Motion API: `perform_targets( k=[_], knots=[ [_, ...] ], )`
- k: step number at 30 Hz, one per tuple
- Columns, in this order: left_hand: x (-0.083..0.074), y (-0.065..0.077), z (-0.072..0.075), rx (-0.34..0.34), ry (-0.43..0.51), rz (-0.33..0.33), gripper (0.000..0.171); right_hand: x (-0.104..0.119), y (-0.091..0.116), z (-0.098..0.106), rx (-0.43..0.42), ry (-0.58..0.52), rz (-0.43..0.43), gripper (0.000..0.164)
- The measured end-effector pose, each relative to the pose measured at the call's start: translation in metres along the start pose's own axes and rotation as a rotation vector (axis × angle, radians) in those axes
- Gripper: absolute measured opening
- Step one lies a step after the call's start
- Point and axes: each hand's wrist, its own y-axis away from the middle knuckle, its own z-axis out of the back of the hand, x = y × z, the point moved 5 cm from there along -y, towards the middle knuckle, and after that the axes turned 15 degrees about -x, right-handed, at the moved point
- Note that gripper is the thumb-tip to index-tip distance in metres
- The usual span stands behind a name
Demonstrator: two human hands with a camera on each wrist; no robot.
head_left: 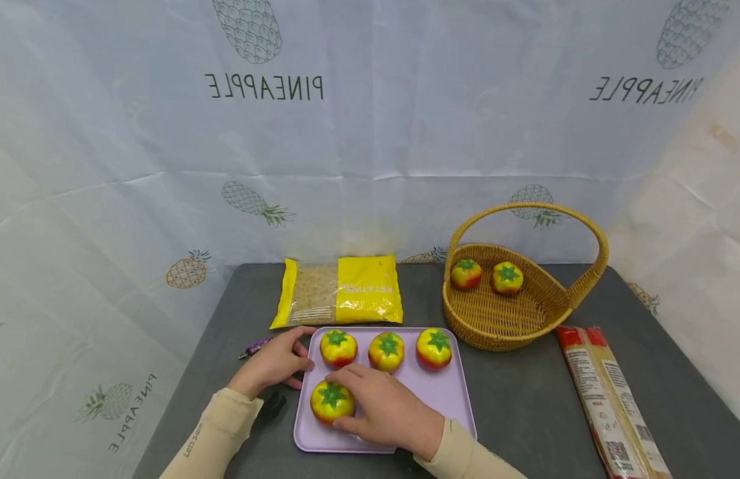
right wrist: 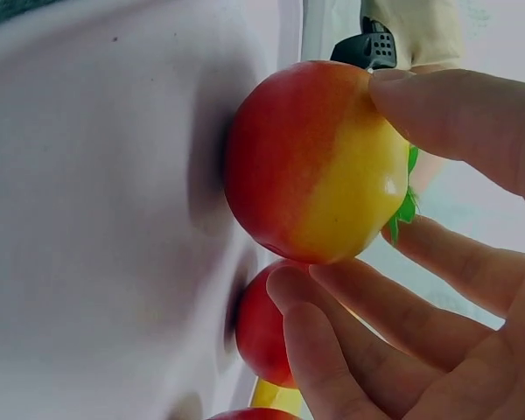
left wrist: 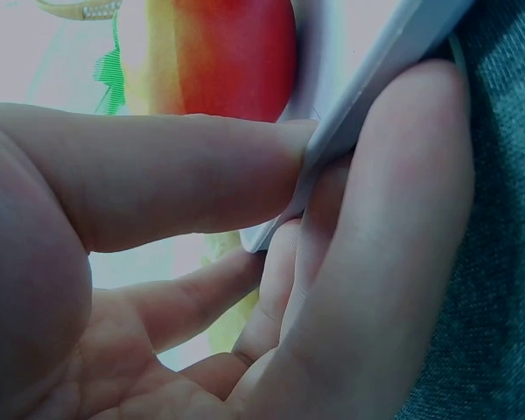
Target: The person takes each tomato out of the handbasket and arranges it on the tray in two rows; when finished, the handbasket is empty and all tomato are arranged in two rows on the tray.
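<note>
Right hand (head_left: 384, 412) curling fingers (right wrist: 437, 114) around near-left tomato (head_left: 332, 401) on lilac tray (head_left: 448, 399); left hand (head_left: 274, 364) pinching tray's left edge, steadying; likely picking stage, next needing lift toward far-right basket (head_left: 526, 313) on desk (head_left: 526, 406)

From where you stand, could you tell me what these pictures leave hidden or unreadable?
- Head view: the right hand covers part of the nearest tomato.
- Head view: the noodle packet is cut off by the bottom edge.
- Left wrist view: the left hand blocks most of the tray.
</note>
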Motion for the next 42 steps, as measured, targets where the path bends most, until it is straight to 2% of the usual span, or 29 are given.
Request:
perform_targets(
  k=[8,13,16,29,33,38,42],
  knots=[
    [-0.003,0.001,-0.002,0.006,0.008,-0.007,0.067,-0.001,0.001,0.014,-0.034,0.034,0.04,0.059],
    [-0.003,0.0,-0.003,-0.001,0.008,-0.009,0.068,-0.008,0.005,0.037,-0.082,0.013,0.053,0.054],
    [-0.002,0.0,-0.002,-0.007,0.006,-0.006,0.069,-0.019,0.007,0.056,-0.104,0.021,0.027,0.051],
    [0.0,0.001,-0.002,-0.008,0.006,0.008,0.069,-0.097,0.027,0.17,-0.245,0.202,-0.129,0.052],
    [0.0,0.0,-0.001,-0.011,0.009,0.007,0.069,-0.122,0.027,0.203,-0.28,0.244,-0.166,0.053],
    [0.0,-0.001,-0.001,-0.014,0.013,0.008,0.069,-0.158,0.023,0.23,-0.265,0.272,-0.263,0.056],
    [0.001,0.001,-0.002,-0.009,0.021,0.01,0.07,-0.185,0.022,0.24,-0.235,0.243,-0.353,0.061]
  ],
)
